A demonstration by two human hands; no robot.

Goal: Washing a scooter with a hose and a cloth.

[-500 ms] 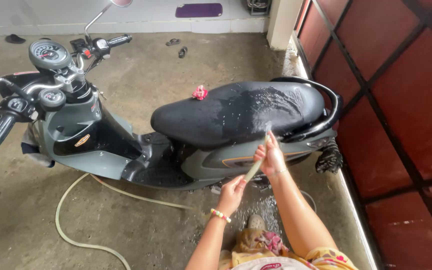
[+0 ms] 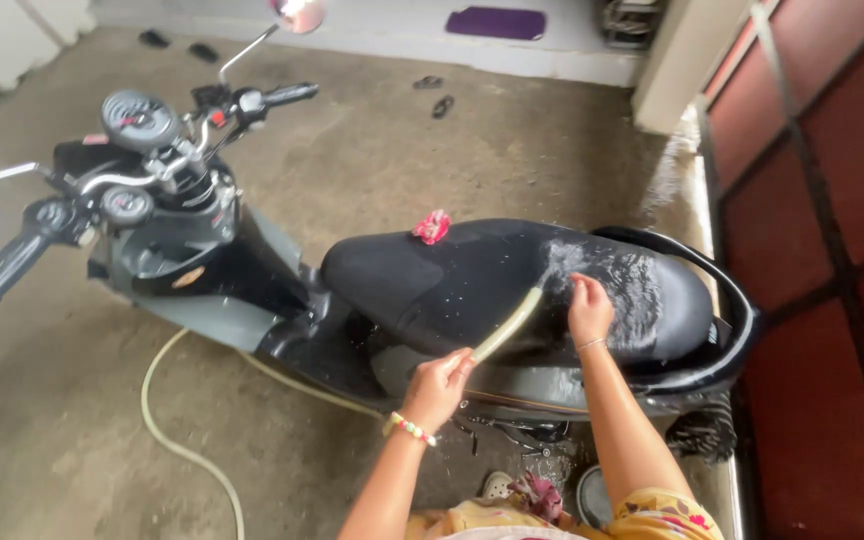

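Concrete floor, damp and stained, carries a grey scooter parked side-on to the person; a red-tiled wall runs close along the tail end.

Left hand is closed around the end of a pale hose, nozzle end aimed up at the black seat. Right hand lies flat on the seat's rear half, fingers spread, holding nothing — water is foaming white just around it. A crumpled red cloth sits on the far edge of the seat, apart from both hands.

Judgement on the step: rinsing goes best with the stream kept just ahead of the rubbing palm, so loosened dirt runs off the near side, not back over the cleaned patch. Short strokes toward the tail should suit the seat's slope.

Edges and room: the black grab rail curves round the seat's rear, just beside the right hand — knuckles could catch it. Open floor lies to the handlebar side; the hose loops loosely on the ground there. Little room between tail and wall. Sandals lie well away.
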